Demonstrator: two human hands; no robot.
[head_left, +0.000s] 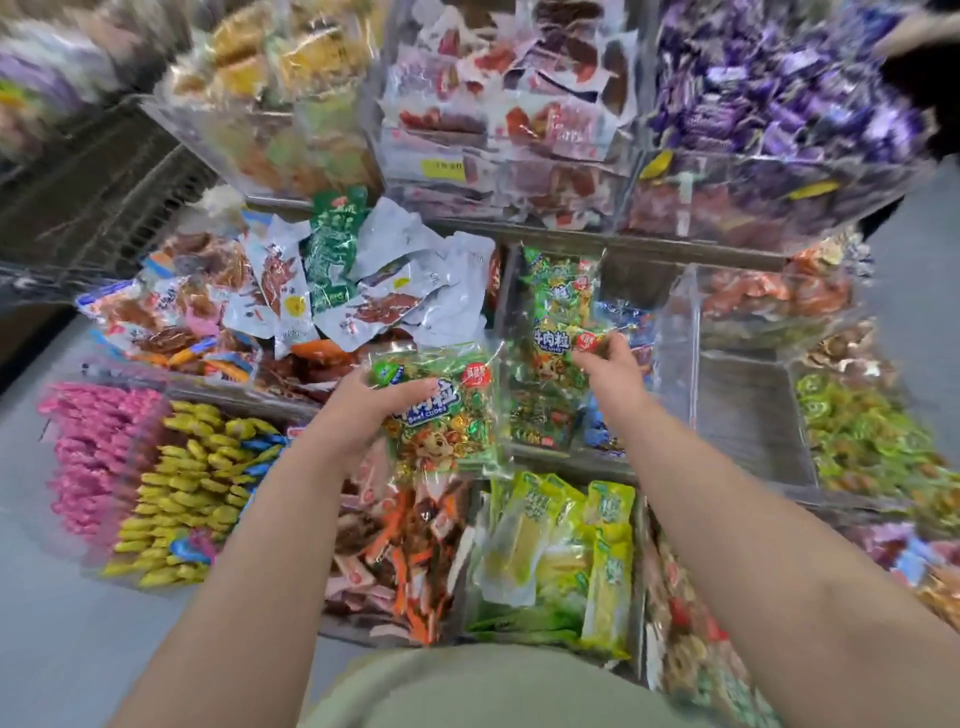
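Centre: left hand grips glossy, crinkled green bag; right hand pinches second bag inside clear acrylic bin, shop shelving.

Two hands show: the left hand at 9 o'clock of the frame's middle and the right hand at 3 o'clock. Of the green beef-cube bags, one held bag is in the left hand. One upright bag is pinched by the right hand, with at least two more, blurred, behind and below it. About five yellow-green packs lie at 6 o'clock. One yellow label sits at 12 o'clock. Pink sweets and yellow sweets at 8 o'clock, and purple sweets at 1 o'clock, are too many to count.
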